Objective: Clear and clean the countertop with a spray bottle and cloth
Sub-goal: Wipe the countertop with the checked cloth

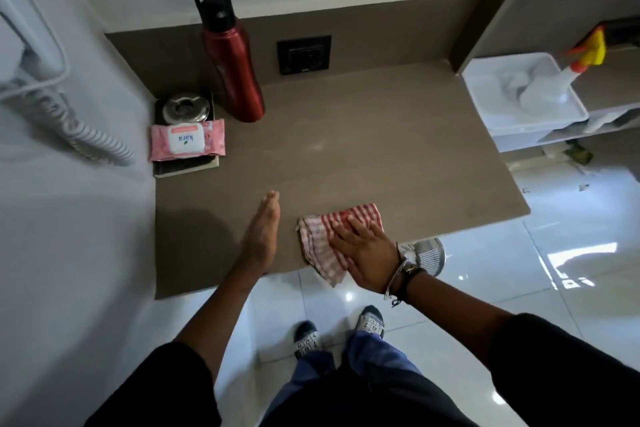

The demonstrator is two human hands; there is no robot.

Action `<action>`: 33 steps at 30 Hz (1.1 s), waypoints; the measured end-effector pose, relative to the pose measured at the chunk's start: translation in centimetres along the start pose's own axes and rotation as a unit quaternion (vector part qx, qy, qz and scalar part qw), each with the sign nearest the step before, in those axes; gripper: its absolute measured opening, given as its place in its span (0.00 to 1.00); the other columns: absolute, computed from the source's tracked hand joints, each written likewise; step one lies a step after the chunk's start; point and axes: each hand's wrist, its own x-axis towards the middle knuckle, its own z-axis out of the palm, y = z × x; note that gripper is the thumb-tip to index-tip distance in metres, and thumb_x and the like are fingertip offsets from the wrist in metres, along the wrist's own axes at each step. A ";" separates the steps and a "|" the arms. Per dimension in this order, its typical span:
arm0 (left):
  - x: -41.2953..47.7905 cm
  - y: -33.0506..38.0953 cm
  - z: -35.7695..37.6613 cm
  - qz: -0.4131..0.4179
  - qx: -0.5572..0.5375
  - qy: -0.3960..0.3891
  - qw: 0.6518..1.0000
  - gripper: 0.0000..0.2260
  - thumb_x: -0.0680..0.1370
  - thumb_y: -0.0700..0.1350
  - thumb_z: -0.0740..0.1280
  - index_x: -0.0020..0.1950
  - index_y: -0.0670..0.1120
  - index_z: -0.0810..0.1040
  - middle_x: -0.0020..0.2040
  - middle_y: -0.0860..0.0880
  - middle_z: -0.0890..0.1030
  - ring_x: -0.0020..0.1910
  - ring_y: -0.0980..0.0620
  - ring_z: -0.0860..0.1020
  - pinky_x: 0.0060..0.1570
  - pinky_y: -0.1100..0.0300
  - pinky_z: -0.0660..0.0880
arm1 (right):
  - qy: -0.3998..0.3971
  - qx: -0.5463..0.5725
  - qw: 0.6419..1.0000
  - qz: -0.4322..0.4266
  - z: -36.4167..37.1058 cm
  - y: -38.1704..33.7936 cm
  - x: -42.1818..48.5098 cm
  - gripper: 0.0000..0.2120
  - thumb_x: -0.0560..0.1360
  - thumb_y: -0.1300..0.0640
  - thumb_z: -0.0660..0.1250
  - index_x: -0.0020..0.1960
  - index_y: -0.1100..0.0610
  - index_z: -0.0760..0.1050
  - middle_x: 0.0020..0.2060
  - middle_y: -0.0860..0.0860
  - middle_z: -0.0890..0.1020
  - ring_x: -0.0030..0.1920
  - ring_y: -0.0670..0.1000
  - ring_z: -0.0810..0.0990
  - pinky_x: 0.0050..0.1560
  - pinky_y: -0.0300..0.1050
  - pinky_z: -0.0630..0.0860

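A red-and-white checked cloth [320, 237] lies bunched on the brown countertop [381, 149] near its front edge. My right hand [363, 250] presses flat on the cloth, fingers spread. To the left of the cloth my left hand [263, 229] stands on its edge on the counter, fingers straight and together, holding nothing. The white spray bottle [550, 87] with a yellow-and-orange trigger lies in a white tub [485, 107] off the counter's right end.
At the back left stand a tall red water bottle [235, 69], a steel ashtray [185, 107] and a pink wipes pack [187, 140] on a dark book. A black wall socket [304, 54] sits behind. A wall phone [31, 55] hangs at left.
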 end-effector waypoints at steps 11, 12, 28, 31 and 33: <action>1.7 9.2 11.8 -0.160 -0.381 -0.351 0.840 0.36 0.77 0.67 0.59 0.74 0.42 0.67 0.72 0.37 0.71 0.70 0.39 0.71 0.70 0.42 0.67 | 0.146 0.862 0.432 0.220 -11.7 9.5 -4.8 0.19 0.72 0.58 0.57 0.52 0.64 0.83 0.48 0.61 0.85 0.48 0.61 0.84 0.49 0.54 0.81; 1.7 10.0 13.8 -0.162 -0.395 -0.350 0.834 0.32 0.78 0.64 0.60 0.74 0.42 0.68 0.71 0.37 0.72 0.70 0.38 0.71 0.68 0.42 0.69 | 0.133 0.869 0.420 0.223 -12.0 11.1 -5.2 0.20 0.73 0.57 0.57 0.53 0.65 0.82 0.49 0.62 0.85 0.49 0.62 0.83 0.52 0.56 0.81; 14.9 25.7 45.7 -0.176 -0.284 -0.012 0.942 0.13 0.73 0.33 0.68 0.57 0.39 0.80 0.49 0.36 0.85 0.47 0.38 0.84 0.44 0.52 0.82 | 0.096 0.614 0.724 0.300 -15.0 45.4 -6.7 0.13 0.73 0.68 0.65 0.57 0.64 0.77 0.49 0.60 0.84 0.47 0.56 0.83 0.49 0.53 0.82; 21.3 28.4 47.9 -0.121 -0.250 0.036 0.960 0.13 0.71 0.36 0.70 0.53 0.46 0.82 0.47 0.44 0.87 0.45 0.43 0.86 0.43 0.52 0.82 | 0.165 0.596 0.737 0.271 -16.7 50.4 -3.1 0.15 0.74 0.65 0.64 0.60 0.57 0.77 0.50 0.55 0.85 0.52 0.54 0.83 0.53 0.54 0.81; 25.8 29.3 48.5 -0.094 -0.212 0.053 0.971 0.16 0.68 0.36 0.71 0.55 0.47 0.80 0.47 0.47 0.87 0.45 0.46 0.86 0.43 0.52 0.83 | 0.174 0.592 0.741 0.264 -17.0 53.3 0.0 0.19 0.74 0.64 0.64 0.64 0.54 0.74 0.52 0.52 0.84 0.54 0.54 0.81 0.54 0.52 0.80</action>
